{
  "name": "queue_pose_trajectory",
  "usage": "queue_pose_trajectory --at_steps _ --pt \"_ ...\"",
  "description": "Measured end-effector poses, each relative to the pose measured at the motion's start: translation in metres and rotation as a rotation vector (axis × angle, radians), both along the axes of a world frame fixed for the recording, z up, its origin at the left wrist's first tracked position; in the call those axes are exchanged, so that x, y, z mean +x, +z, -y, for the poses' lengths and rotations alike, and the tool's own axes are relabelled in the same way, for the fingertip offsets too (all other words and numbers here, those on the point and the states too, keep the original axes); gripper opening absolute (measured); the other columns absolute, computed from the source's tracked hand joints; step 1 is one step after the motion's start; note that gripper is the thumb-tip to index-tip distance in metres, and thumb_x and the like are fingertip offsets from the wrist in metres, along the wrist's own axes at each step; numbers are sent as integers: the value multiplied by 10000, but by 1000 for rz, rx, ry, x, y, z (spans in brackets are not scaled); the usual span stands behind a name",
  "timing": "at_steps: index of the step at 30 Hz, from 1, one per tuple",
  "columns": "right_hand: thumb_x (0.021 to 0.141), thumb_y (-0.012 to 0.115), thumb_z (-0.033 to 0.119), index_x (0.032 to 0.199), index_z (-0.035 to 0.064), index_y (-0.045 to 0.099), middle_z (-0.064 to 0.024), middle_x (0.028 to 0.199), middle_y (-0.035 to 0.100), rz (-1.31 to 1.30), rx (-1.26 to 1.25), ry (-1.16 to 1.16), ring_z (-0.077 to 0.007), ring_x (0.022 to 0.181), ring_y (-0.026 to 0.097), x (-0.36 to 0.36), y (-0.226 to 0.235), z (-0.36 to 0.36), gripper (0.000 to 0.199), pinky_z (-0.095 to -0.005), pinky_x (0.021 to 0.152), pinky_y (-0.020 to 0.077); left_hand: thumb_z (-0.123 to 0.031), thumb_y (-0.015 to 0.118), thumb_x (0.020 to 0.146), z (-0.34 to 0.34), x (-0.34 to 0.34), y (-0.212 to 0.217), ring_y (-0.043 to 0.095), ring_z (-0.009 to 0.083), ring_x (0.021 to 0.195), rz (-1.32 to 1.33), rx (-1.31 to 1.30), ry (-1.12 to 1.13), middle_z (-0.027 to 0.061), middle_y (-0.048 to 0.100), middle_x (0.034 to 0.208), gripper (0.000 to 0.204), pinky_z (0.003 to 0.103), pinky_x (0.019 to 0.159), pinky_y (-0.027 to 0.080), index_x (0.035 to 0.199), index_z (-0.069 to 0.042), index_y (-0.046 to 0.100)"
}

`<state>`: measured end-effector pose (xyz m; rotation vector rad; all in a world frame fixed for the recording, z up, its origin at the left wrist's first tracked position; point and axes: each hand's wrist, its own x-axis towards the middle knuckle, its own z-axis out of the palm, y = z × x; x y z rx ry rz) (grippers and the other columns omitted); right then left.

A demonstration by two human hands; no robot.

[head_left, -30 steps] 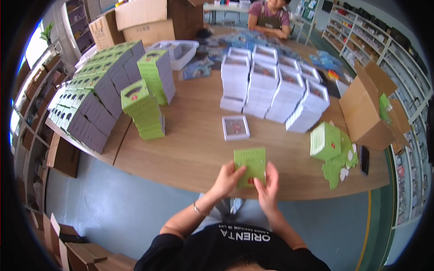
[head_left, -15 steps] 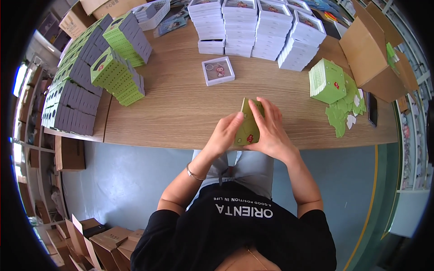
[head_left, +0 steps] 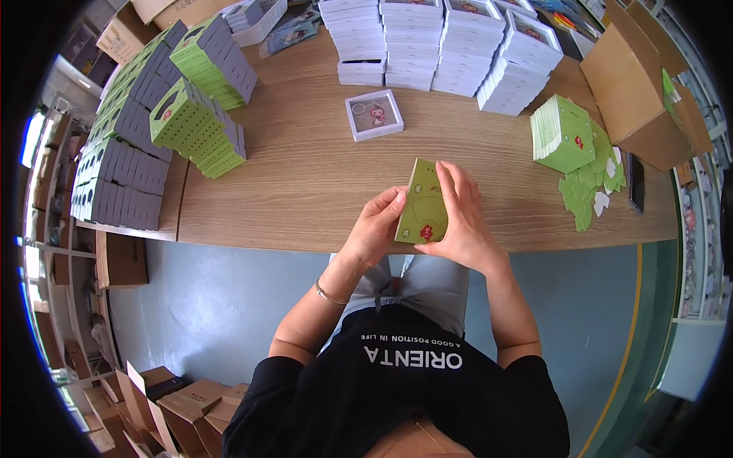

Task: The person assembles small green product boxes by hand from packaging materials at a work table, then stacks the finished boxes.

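A flat green printed card sleeve (head_left: 425, 212) with a small red figure near its lower edge is held upright and slightly tilted above the table's front edge. My left hand (head_left: 379, 226) grips its left edge, thumb in front. My right hand (head_left: 463, 221) holds the right side, fingers along the top and thumb at the bottom. Beyond my hands lies a white-framed clear box (head_left: 374, 115) with a pink figure keychain inside. To the right stands a stack of similar green sleeves (head_left: 563, 135).
Tall stacks of white boxes (head_left: 412, 47) stand at the back. Green-sleeved boxes (head_left: 200, 122) are piled at left. Green and white paper scraps (head_left: 578, 200), a dark phone (head_left: 634, 183) and an open cardboard carton (head_left: 634, 95) are at right. A white basket (head_left: 263, 24) sits at the back left.
The green sleeve has turned so that more of its printed face shows. My left thumb has shifted to its left edge, and my right fingers have moved slightly right.
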<state>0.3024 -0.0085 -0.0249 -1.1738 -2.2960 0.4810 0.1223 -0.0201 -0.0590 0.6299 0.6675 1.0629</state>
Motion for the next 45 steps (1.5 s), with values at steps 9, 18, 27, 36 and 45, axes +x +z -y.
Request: queue_pose_trajectory --at_steps 9,18,27,36,45 --pt "506 875 186 1459 37 135 -189 1412 224 66 11 38 -388 1327 226 -2 -4 -1 1216 -474 1100 239 27 607 824 -5 0 -16 584 118 707 -829 501 467 51 603 840 188 284 638 501 1006 -8 635" --pt "537 857 147 1459 46 161 -195 1412 236 70 9 -22 -394 1332 226 2 -7 -2 1159 -479 1085 290 10 602 809 -14 -15 17 625 135 802 -541 270 -53 107 667 952 300 307 727 492 1108 27 629" --pt "636 827 257 1439 44 266 -182 1393 333 -22 -36 71 -354 1311 315 19 4 -19 1002 -445 1074 315 -154 583 936 -22 12 -11 636 120 836 -62 -107 -110 83 674 964 223 281 735 531 1072 17 626" --pt "766 734 242 1148 -15 615 -128 1077 628 -167 131 9 -282 993 569 28 -9 -39 475 -377 847 476 -173 584 940 -28 15 -4 606 80 820 -148 -29 -90 52 686 936 223 259 753 501 1056 2 662" --pt "841 688 245 976 -32 663 -151 881 666 -292 -202 -131 -241 734 639 35 -9 -47 310 -343 635 483 -146 583 939 -48 32 11 599 74 749 -197 46 -38 21 682 840 178 239 687 497 1002 4 656"
